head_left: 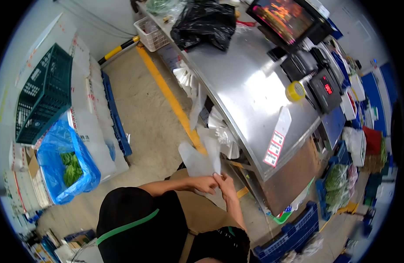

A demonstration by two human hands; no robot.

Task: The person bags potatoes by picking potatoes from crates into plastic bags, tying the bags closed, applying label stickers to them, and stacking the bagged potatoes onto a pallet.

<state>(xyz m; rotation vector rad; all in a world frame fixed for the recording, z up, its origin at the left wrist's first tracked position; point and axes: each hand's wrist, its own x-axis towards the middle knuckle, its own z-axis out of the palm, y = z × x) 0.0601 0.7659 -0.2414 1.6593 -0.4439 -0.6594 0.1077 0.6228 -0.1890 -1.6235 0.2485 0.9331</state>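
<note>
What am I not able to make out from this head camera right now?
All in the head view:
- The grip of the left hand and right hand on the plastic bag: fingers cover it.
- Black bag's contents: opaque plastic.
- Label strip's wording: too small.
- Beneath the greens: leaves hide it.

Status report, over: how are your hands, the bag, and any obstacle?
Left hand and right hand together, gripping clear plastic bag. Bag spread limp beyond fingers. Steel table close on right; no visible obstruction.
</note>
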